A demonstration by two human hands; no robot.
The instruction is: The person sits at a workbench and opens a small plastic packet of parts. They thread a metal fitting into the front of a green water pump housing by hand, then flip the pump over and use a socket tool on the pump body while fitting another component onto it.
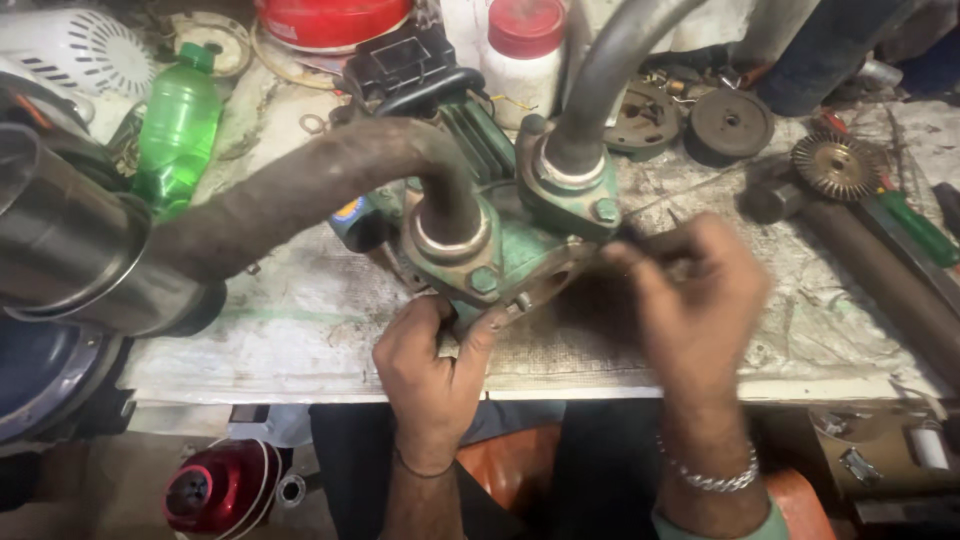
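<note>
A green water pump [500, 215] with two curved metal pipes bolted to its flanges lies on the workbench [300, 330]. My left hand [435, 365] grips the pump's near lower edge under the left flange [450, 240]. Blurred by motion, my right hand [690, 300] is closed on a thin dark tool [640, 238] whose tip sits beside the right flange [575, 190]. The tool's kind cannot be made out. A silver bracelet [710, 475] circles my right wrist.
A green plastic bottle [178, 125] stands at back left beside a steel cylinder [70, 240]. White jar with red lid [522, 50], round metal discs [730, 122], a brass gear [838, 165], a green-handled screwdriver [915, 228] lie around. A red part [220, 487] sits below the bench.
</note>
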